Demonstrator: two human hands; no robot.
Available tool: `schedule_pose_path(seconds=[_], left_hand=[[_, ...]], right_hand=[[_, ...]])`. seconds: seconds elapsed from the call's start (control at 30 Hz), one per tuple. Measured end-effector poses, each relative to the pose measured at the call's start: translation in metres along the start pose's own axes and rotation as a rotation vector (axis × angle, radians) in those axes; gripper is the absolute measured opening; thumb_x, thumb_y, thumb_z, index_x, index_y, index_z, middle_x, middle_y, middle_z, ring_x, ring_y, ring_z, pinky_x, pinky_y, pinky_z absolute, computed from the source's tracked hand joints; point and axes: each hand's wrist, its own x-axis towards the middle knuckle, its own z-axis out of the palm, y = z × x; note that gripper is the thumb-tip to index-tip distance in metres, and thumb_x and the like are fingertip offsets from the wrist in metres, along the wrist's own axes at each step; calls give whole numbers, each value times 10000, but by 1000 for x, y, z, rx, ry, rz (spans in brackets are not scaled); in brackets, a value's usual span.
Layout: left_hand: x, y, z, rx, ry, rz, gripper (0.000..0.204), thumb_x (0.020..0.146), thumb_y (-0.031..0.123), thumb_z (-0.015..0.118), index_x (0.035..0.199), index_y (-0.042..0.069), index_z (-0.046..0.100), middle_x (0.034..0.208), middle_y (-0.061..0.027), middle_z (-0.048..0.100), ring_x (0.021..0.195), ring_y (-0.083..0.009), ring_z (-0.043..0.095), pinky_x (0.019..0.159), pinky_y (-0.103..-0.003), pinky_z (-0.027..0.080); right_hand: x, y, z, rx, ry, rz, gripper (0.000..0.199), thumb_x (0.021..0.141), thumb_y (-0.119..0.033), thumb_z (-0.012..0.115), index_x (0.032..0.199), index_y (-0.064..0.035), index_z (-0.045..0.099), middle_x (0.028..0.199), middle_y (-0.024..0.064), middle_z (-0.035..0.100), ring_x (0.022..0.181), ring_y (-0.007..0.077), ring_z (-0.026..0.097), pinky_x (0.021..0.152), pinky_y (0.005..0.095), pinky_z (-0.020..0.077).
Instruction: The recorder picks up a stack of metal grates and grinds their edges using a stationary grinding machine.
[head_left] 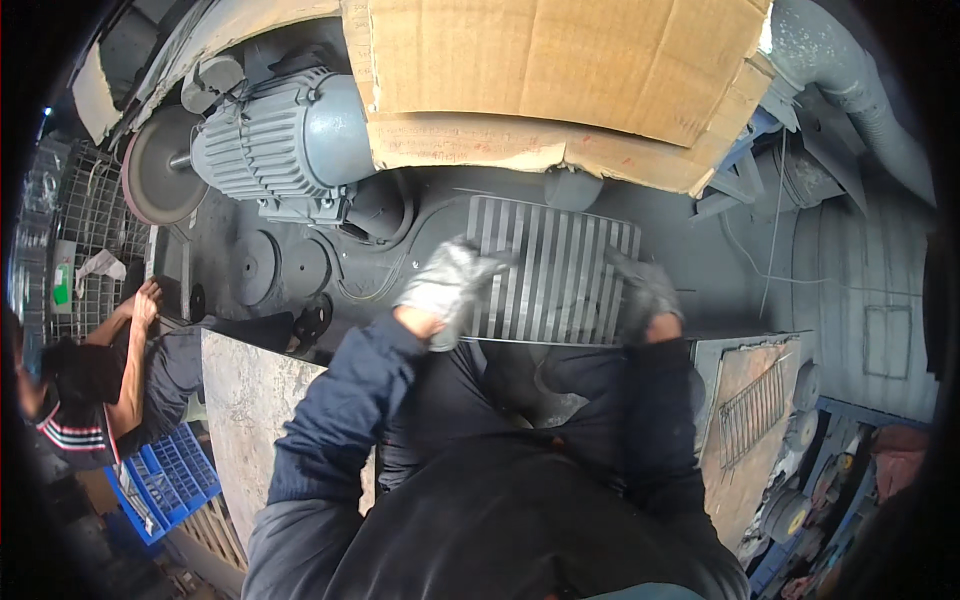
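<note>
Spanning between both gloved hands, left point(448, 285) and right point(645, 295): ribbed metal grille point(555, 270).

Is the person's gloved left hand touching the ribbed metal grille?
Touching. In the head view the gloved left hand grips the left edge of the ribbed metal grille, its fingers overlapping the bars; the right hand holds the opposite edge.

Single head-worn fisheye view, looking steeply down, close over the ribbed metal grille point(553, 270), rim darkened

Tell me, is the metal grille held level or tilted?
Roughly level: both gloved hands, left hand and right hand, hold the metal grille by opposite ends.
</note>
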Motion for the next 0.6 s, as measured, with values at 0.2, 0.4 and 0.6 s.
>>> schedule_pose_path(seconds=[0.2,0.4,0.6], left_hand=[[41,4,49,101,150,228,364,897,348,736,994,-1,703,851,-141,684,754,-249,640,690,-376,532],[-24,-13,-25,-806,202,-137,277,963,233,683,1131,15,652,912,-122,697,716,-247,698,690,-387,620],[-16,30,-10,-467,177,-110,268,977,189,648,1186,22,648,1031,-153,682,819,-306,688,741,-441,594]], right_hand=[[-34,22,-53,747,64,413,339,992,-190,547,1236,5,678,1282,98,665,1208,219,606,1011,344,477],[54,-98,-42,678,-165,201,287,965,-190,642,1184,-10,681,1045,77,743,870,197,726,692,316,546],[35,-33,-32,524,-209,364,331,964,-322,635,1107,-39,732,966,115,737,779,226,701,699,333,563]])
